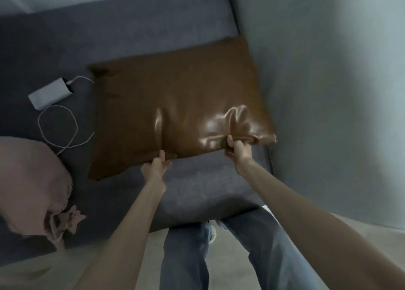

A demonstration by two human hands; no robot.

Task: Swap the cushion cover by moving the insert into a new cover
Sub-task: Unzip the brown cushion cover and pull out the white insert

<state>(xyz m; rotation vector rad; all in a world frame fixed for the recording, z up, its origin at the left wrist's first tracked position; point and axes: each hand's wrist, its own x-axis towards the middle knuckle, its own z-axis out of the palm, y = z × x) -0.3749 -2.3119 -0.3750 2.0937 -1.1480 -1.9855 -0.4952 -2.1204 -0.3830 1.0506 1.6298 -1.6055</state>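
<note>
- Two hands are working the near edge of one brown cushion point(175, 105), which is lying flat on the grey sofa point(87, 42) with its right side tucked against the armrest.
- We are pinching that edge with our left hand point(156, 168), thumb on top and fingers curled underneath; our right hand point(237, 150) is clamping a fold of the glossy cover near the right corner, thumb over it.
- We are judging this to be the start of the swap: the insert is still inside, since the cushion is looking full, and we cannot tell where the opening or zip is running.
- To do this step well, we are suggesting keeping both grips on the cover skin only, not on the filling, so the slick material can be peeled back along the seam rather than dragging the whole cushion off the seat.
- Holding the two pinches well apart should be keeping the edge taut while we are feeling for the closure.
- Counting: one brown cushion, one pinkish cushion point(32, 186) at the left, one white power bank point(51, 93) with one looping white cable point(58, 127) just beside the brown cushion.
- We are seeing no spare cover with certainty.
</note>
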